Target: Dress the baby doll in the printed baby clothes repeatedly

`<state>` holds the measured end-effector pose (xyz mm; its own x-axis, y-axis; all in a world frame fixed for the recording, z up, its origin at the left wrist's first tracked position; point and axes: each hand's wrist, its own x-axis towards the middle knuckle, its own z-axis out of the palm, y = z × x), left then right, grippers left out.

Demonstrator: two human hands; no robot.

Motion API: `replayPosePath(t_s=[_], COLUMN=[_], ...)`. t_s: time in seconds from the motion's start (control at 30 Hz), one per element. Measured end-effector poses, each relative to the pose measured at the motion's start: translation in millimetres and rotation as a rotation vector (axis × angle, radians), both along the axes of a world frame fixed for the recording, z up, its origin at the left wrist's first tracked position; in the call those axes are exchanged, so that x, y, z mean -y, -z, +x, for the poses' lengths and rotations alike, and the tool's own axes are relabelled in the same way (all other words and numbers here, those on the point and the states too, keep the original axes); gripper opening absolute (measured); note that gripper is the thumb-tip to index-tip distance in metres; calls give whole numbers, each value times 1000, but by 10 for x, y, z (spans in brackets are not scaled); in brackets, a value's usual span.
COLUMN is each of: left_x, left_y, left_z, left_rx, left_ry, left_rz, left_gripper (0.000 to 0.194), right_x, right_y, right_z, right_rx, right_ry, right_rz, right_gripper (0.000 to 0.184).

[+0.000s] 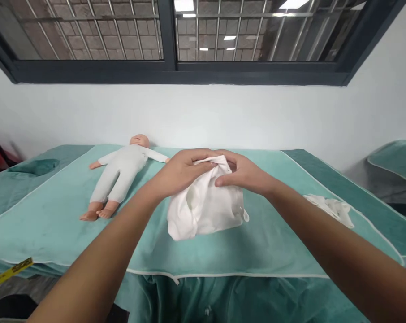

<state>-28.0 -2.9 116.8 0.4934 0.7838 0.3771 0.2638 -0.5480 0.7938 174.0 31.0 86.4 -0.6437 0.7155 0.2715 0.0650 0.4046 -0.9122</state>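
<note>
Both of my hands hold a white cloth garment (214, 204) up above the middle of the bed. My left hand (187, 172) pinches its upper edge, thumb on the near side. At the same edge my right hand (241, 172) grips with thumb and fingers, its fingertips partly hidden behind the fabric. The garment hangs down in folds, with a small loop or tie at its lower right corner. On the left lies a baby doll (122, 168) on its back, dressed in a white suit with bare hands and feet.
A crumpled white cloth (332, 208) lies on the right of the green bed cover (273, 251). Behind the bed rises a white wall (206, 116) below a dark-framed barred window (172, 67). A yellow strip (11, 272) shows at lower left.
</note>
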Motion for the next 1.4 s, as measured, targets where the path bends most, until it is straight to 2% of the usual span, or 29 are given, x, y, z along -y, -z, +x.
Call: replayPosePath(t_s=[0.1,0.17,0.23,0.3,0.4,0.5,0.6,0.7,0.83,0.97,1.03,1.1,1.2,1.3,1.4], left_x=[118,202,284,352,406,395,344,292,250,229,223,208,108,-171,-600], left_y=[-127,-225,-331,-428,-517,-500,-389,-240,-76,9,16,12,55,252,580], left_z=[-195,-284,-349,-404,-482,-551,-610,-664,-699,-695,-713,-753,-835,-889,-873], left_rx=[-101,-164,-218,-252,-325,-466,-590,-734,-847,-771,-663,-537,-446,-491,-573], left_ry=[-43,-68,-95,-149,-304,-515,-750,-932,-1024,-1037,-1010,-966,-865,-780,-756], left_rz=[55,92,129,186,338,489,568,555,483,488,399,264,98,26,-43], left_gripper=[27,25,23,20,21,26,30,33,39,43,42,35,25,25,28], right_x=[11,50,113,189,277,273,177,75,60,165,222,256,193,-79,-502], right_y=[-86,-150,-257,-397,-571,-589,-463,-304,-154,-125,-174,-255,-348,-261,38], right_z=[-98,-170,-239,-290,-331,-342,-288,-148,47,148,198,270,404,500,491], right_rx=[-69,-151,-177,-81,194,497,711,816,827,765,795,818,830,934,1107], right_ry=[-150,-219,-246,-220,-40,266,540,738,800,808,827,840,774,623,514], right_rz=[-99,-133,-122,-48,189,501,692,813,921,858,781,632,349,182,162], right_gripper=[39,38,36,30,24,11,13,15,24,38,37,33,25,23,26])
